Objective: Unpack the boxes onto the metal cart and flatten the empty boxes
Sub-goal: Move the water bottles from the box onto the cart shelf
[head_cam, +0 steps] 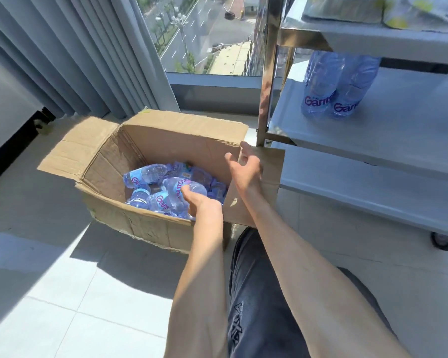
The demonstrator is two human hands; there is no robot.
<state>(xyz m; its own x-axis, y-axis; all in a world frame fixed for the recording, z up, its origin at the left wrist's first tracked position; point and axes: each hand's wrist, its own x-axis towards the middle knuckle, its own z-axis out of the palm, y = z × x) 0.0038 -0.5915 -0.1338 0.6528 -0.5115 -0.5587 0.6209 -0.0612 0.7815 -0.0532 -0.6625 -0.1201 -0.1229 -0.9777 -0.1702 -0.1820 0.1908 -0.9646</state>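
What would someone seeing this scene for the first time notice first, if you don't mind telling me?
Most striking is the open cardboard box on the floor in the middle, with water bottles lying loose in its bottom. The left hand reaches in and grips one bottle, while the right hand rests open on the box's right flap. To the right stands the metal cart, with two bottles upright on its middle shelf.

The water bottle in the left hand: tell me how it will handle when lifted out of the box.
The water bottle looks full, so probably heavy for its size. Its clear, ribbed plastic may flex slightly under the left hand. Being round and lying on other bottles, it would likely roll if released.
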